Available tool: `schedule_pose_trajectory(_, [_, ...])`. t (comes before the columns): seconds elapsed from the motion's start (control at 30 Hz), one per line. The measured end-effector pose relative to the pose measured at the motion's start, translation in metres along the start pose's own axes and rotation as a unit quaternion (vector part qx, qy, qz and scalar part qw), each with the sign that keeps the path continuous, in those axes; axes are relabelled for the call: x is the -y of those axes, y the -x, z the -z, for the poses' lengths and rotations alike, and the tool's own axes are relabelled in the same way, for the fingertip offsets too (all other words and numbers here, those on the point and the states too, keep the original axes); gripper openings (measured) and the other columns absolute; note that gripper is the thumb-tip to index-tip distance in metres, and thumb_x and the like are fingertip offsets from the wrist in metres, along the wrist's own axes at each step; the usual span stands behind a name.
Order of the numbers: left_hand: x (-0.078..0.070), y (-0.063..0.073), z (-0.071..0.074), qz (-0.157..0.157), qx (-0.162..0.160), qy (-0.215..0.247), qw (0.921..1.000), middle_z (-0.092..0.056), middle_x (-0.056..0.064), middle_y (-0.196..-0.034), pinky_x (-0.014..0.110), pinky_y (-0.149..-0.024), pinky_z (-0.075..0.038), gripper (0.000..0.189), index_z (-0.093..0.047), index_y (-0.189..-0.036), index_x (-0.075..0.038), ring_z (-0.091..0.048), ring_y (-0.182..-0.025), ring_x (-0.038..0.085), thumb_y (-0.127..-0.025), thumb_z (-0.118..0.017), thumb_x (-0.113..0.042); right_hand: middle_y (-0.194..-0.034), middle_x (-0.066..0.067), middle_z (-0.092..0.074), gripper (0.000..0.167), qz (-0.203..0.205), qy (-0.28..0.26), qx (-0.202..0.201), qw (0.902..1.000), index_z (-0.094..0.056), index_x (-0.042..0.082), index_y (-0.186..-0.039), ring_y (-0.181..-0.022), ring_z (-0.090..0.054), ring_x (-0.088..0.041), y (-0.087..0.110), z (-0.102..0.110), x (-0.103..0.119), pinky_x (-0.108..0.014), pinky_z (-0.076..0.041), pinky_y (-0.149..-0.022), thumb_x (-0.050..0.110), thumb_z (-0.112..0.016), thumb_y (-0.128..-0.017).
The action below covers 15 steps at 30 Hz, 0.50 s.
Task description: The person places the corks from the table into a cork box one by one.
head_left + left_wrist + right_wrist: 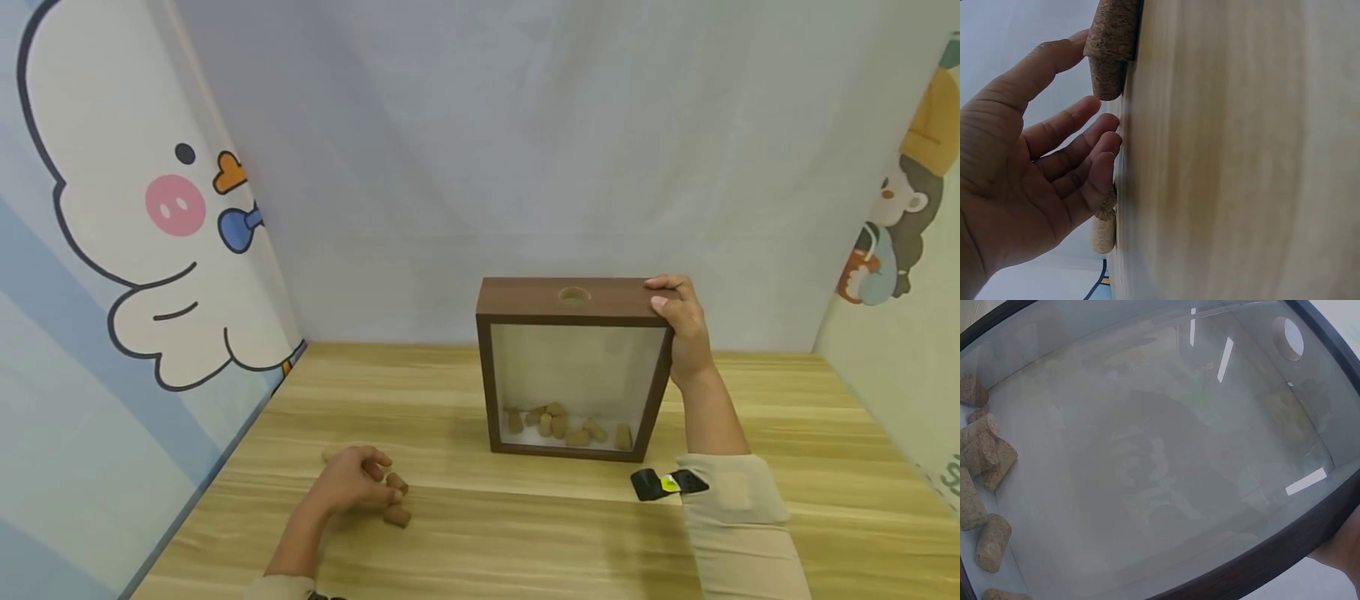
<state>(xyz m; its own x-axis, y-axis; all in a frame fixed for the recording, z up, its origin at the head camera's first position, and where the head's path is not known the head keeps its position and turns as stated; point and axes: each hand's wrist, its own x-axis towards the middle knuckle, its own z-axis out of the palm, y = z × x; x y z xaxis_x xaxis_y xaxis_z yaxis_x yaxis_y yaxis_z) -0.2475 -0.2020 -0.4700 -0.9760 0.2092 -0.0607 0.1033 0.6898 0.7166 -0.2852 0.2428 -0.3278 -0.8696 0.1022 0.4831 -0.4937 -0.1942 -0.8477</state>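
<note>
A dark brown box frame (525, 298) with a clear front stands upright on the table, a round hole (574, 296) in its top. Several corks (992, 542) lie along its bottom inside. My right hand (686, 329) grips the frame's top right corner, thumb in front and fingers over the top. On the left, my left hand (347, 482) hovers low over the table beside two loose corks (397, 517). In the left wrist view its thumb tip touches the nearer cork (1113, 31), and the relaxed fingers stay apart from the farther one (1107, 81).
Behind the left hand lies a paler cork (1104, 234), partly hidden by the hand in the head view. The wooden table (525, 533) ends at a grey curtain (525, 167) at the back. Printed cartoon panels stand at both sides. A black strap (656, 484) sits by the right sleeve.
</note>
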Motion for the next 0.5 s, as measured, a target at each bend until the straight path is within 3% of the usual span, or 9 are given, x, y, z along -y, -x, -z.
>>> schedule_pose_trajectory(0.27, [-0.003,-0.007,0.001,-0.016,0.014,0.004,0.9998,-0.059,0.002,-0.076,0.032,-0.065,-0.046,0.034,-0.067,-0.088,-0.003,-0.054,-0.071,0.015,-0.064,-0.086,-0.017,-0.103,-0.010,-0.041,0.018,0.004,-0.008,0.008,0.9999,-0.053,0.018,-0.099,-0.085,-0.044,-0.020,-0.004,0.000,-0.002,-0.028,-0.040,-0.070,0.013,-0.042,-0.086])
schedule_pose_trajectory(0.5, [-0.019,-0.005,0.005,-0.045,0.022,0.042,0.9979,-0.060,0.003,-0.079,0.033,-0.066,-0.048,0.033,-0.066,-0.093,-0.001,-0.056,-0.072,0.017,-0.067,-0.083,-0.013,-0.101,-0.009,-0.042,0.019,0.006,0.005,0.003,1.0000,-0.053,0.019,-0.099,-0.085,-0.043,-0.019,-0.004,0.003,-0.003,-0.028,-0.038,-0.072,0.013,-0.041,-0.085])
